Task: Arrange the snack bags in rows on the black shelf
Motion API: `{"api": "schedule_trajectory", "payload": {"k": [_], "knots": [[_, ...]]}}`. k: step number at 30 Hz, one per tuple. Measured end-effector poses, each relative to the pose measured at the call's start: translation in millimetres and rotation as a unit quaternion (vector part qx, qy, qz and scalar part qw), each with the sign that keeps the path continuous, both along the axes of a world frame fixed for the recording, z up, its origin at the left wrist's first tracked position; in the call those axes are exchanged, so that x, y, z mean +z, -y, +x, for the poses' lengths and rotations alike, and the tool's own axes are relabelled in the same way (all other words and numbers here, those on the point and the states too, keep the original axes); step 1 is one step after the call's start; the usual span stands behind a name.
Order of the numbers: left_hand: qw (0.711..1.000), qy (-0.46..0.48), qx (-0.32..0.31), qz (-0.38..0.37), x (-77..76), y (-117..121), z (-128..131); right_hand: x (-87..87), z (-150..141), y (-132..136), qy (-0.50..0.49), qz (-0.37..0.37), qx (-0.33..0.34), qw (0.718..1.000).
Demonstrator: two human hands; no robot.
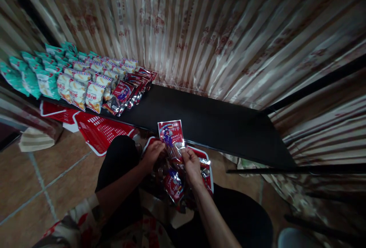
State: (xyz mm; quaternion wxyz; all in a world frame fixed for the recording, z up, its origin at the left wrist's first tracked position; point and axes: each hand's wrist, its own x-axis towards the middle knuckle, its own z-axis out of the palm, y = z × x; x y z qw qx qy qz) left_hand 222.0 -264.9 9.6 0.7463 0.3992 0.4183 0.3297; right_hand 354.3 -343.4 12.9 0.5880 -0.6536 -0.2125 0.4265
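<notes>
Both my hands hold a red snack packet (172, 135) upright in front of me, just below the front edge of a black shelf (206, 122). My left hand (153, 154) grips its lower left side, fingers closed. My right hand (191, 163) pinches its lower right side. Beneath my hands lies a red basket (208, 164) with several more red packets (174, 185) in it, resting between my knees.
Rows of packets stand on the shelf's left end: teal ones (31, 76), cream-and-orange ones (82, 88), red ones (126, 92). Empty red baskets (100, 132) lie on the tiled floor at left. A striped curtain (217, 31) hangs behind. Black bars (297, 170) cross at right.
</notes>
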Motion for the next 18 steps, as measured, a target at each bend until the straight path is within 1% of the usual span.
{"api": "schedule_trajectory", "payload": {"k": [4,8,10,12,16,18], "knots": [[0.999,-0.002,0.035,-0.005,7.9,-2.5,4.2,4.1,-4.0,-8.2,-0.036,0.01,0.003,0.999],[0.996,0.047,0.066,-0.03,14.8,-8.9,9.5,4.6,-5.5,-15.4,-0.042,0.006,-0.007,0.999],[0.995,0.068,0.061,-0.031,19.3,-12.4,11.6,4.1,-4.8,-18.7,-0.032,0.005,-0.012,0.999],[0.996,0.068,0.048,-0.022,22.6,-17.3,13.8,5.1,-2.9,-22.5,-0.024,0.018,-0.013,0.999],[0.999,0.03,0.04,0.004,21.2,-34.4,17.9,14.7,2.8,-34.1,-0.031,0.027,0.038,0.998],[1.0,0.004,0.022,0.02,18.3,-46.0,19.5,21.4,5.6,-43.3,-0.027,0.027,0.063,0.997]]}}
